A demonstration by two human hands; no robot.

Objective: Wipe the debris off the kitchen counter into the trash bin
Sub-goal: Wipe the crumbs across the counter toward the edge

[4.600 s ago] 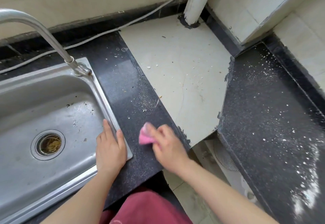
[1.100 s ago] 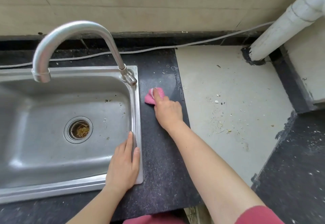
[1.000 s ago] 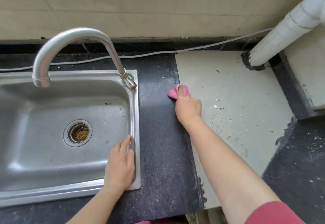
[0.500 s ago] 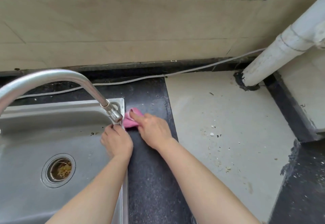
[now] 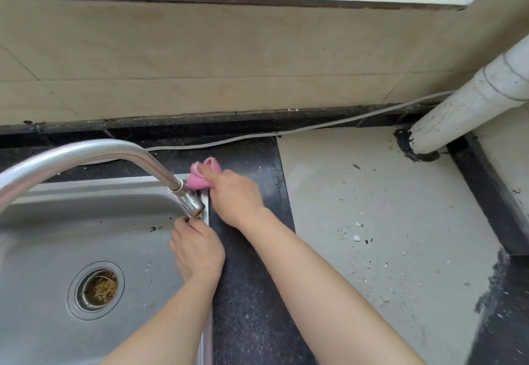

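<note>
My right hand (image 5: 233, 197) grips a crumpled pink cloth (image 5: 200, 177) and holds it against the black speckled counter (image 5: 252, 293), right at the back corner of the steel sink (image 5: 57, 250) beside the faucet base (image 5: 191, 204). My left hand (image 5: 196, 248) rests on the sink's right rim just below the faucet base, fingers curled over the edge. Small light crumbs (image 5: 356, 237) lie scattered on the pale tiled surface to the right. No trash bin is in view.
The curved steel faucet (image 5: 86, 155) arches over the sink from its base. A white cable (image 5: 257, 135) runs along the back wall. A white pipe (image 5: 463, 107) stands at the right rear. More dark counter (image 5: 503, 307) with white specks lies at the right edge.
My right hand has pushed the pink cloth further back, past the faucet base. My left hand stays on the sink rim by the faucet. The camera has come closer.
</note>
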